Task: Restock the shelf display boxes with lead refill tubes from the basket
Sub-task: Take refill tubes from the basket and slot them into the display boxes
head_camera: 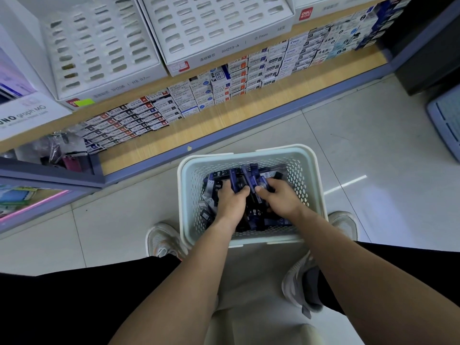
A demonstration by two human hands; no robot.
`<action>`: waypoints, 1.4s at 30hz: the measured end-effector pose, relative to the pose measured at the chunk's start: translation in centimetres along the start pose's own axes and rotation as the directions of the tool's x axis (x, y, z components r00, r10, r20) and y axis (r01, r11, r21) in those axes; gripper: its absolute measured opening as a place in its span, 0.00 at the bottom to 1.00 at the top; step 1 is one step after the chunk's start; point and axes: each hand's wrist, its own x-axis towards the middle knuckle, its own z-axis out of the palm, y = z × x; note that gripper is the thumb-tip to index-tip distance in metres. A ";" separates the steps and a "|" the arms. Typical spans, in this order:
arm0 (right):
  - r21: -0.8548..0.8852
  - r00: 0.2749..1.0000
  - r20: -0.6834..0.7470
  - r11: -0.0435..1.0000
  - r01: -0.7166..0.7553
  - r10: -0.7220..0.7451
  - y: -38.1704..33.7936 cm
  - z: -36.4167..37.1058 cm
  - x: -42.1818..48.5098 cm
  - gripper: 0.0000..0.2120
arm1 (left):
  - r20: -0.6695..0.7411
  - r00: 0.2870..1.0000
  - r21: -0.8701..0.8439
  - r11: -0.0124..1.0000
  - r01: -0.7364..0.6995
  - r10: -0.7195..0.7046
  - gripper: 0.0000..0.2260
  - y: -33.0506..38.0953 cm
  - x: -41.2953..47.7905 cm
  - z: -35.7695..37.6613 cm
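A pale perforated basket (311,175) stands on the floor between my feet, filled with dark blue lead refill tubes (256,212) marked HB 0.7. Both hands are inside it. My left hand (231,199) is closed around a few tubes standing upright. My right hand (278,194) grips more tubes right beside it, thumbs nearly touching. On the shelf above sit white slotted display boxes: the left box (99,46) has several slots filled, the middle box (219,23) looks mostly unfilled.
Stacks of small refill packs (224,83) line the wooden shelf (199,125) under the display boxes. A blue-edged shelf lip runs in front. A grey bin (445,120) stands at the right on the tiled floor. My shoes flank the basket.
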 end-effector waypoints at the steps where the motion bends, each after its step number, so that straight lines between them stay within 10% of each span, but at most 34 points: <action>1: 0.015 1.000 0.008 1.000 -0.003 0.003 -0.1 0.1 0.0 0.10 | 0.011 1.000 -0.034 0.999 0.002 -0.001 0.28 -0.1 0.0 0.0; 6: 0.053 0.999 0.038 0.998 -0.019 0.017 0.4 -0.1 0.0 0.09 | -0.010 1.000 -0.092 0.996 0.012 -0.013 0.46 -0.7 0.2 0.3; 14: 0.153 0.999 0.043 0.988 -0.027 0.020 0.3 -0.4 -0.3 0.03 | -0.027 1.000 -0.143 0.990 0.005 -0.009 0.23 -0.8 0.4 -0.4; 26: 0.054 0.998 0.058 0.999 0.004 -0.007 0.3 -1.1 0.5 0.06 | 0.066 0.998 -0.147 0.989 0.003 0.006 0.36 -0.3 0.5 -0.3; 31: 0.023 0.993 0.106 0.999 0.046 -0.049 -0.2 -1.3 0.2 0.06 | 0.136 0.990 -0.165 0.986 -0.019 0.042 0.17 -0.6 0.6 -0.7; 42: -0.087 0.997 -0.027 0.993 0.074 -0.077 0.2 -0.1 0.2 0.15 | 0.105 0.993 -0.149 0.988 -0.036 0.052 0.15 -1.2 0.4 -1.7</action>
